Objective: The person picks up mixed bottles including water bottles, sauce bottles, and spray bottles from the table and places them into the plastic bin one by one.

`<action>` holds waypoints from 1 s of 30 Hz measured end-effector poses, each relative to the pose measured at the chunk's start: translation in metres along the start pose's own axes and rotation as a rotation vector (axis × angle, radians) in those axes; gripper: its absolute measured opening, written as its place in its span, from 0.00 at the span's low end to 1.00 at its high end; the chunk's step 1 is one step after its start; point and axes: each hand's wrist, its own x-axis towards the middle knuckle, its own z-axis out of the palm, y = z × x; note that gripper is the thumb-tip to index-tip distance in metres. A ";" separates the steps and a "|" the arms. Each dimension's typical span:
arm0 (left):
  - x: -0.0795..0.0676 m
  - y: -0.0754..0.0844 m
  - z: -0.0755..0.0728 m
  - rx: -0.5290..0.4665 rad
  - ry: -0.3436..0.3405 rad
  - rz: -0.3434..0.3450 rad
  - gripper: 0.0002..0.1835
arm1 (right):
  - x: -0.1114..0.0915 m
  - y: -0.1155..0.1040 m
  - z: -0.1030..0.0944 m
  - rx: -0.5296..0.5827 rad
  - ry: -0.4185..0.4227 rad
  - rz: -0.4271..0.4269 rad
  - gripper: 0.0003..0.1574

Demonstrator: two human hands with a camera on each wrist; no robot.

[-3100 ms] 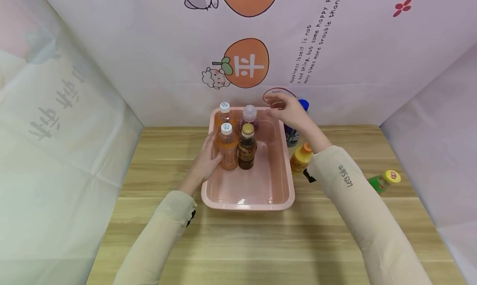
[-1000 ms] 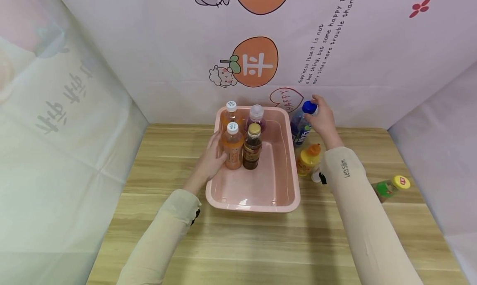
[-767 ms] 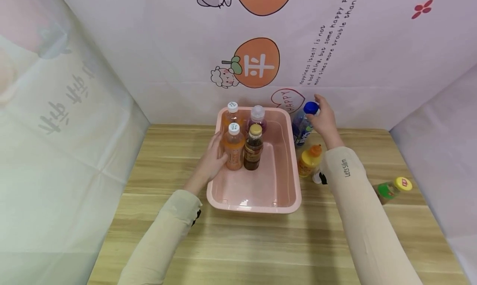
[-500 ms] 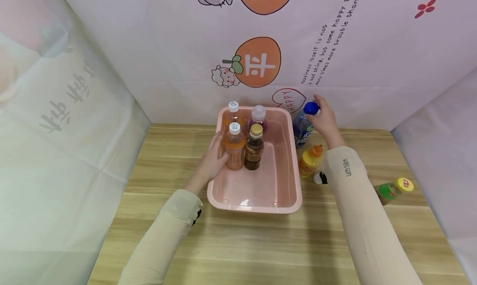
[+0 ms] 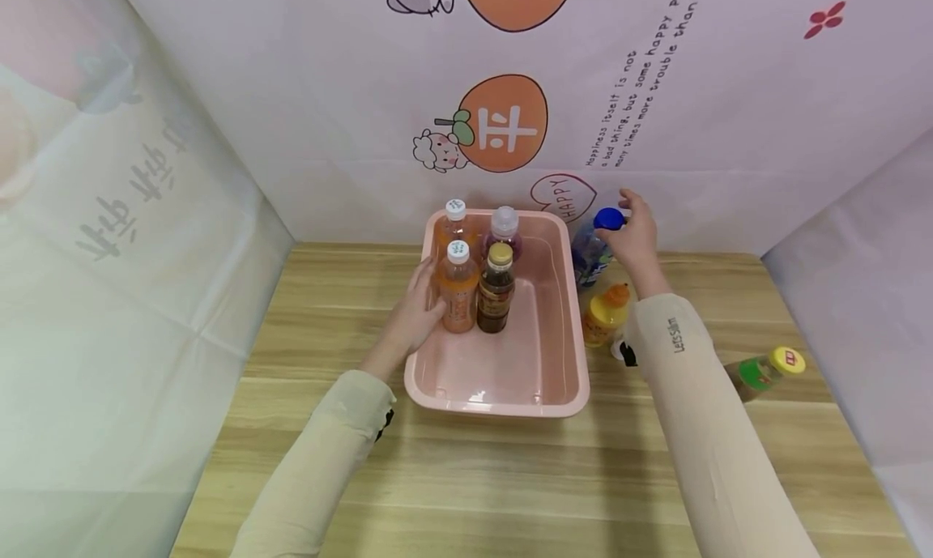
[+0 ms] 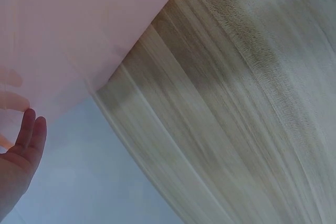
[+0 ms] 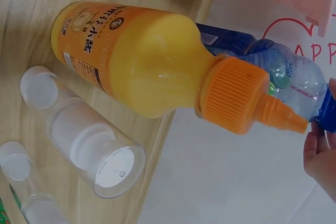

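A pink plastic basin (image 5: pixel 496 410) stands on the wooden table. My left hand (image 5: pixel 414 315) grips its left rim, thumb inside and fingers along the outer wall; the left wrist view shows those fingers (image 6: pixel 32 135) against the pink side. Behind the basin's right side is a blue-tinted drink bottle (image 5: pixel 590 258) with a blue cap. My right hand (image 5: pixel 636 238) pinches that bottle by its blue cap (image 7: pixel 328 111). Inside the basin, on the left, are two orange drink bottles (image 5: pixel 457 299) with white caps, a purple bottle (image 5: pixel 504 230) and a dark brown bottle (image 5: pixel 494 299) with a gold cap.
A yellow squeeze bottle (image 5: pixel 603 319) with an orange nozzle cap stands right of the basin. Beside it is a clear container (image 7: pixel 94 140) with a white lid. A green-labelled bottle (image 5: pixel 761 372) with a yellow cap stands further right. Fabric walls (image 5: pixel 328 96) enclose the table.
My right hand has moved right from over the basin's back corner to the blue bottle's cap. Lately the cap has shifted slightly toward me. My left hand keeps its place on the rim.
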 end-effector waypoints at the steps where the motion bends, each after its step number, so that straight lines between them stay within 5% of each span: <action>1: 0.000 0.000 0.000 -0.002 -0.002 -0.002 0.38 | 0.000 0.000 -0.001 0.016 0.013 0.006 0.49; 18: -0.001 0.003 0.000 -0.022 -0.021 -0.044 0.38 | -0.013 -0.038 -0.044 0.220 0.121 -0.068 0.50; 30: -0.002 0.002 0.000 -0.029 -0.024 -0.051 0.37 | -0.038 -0.085 -0.077 0.479 0.156 -0.288 0.48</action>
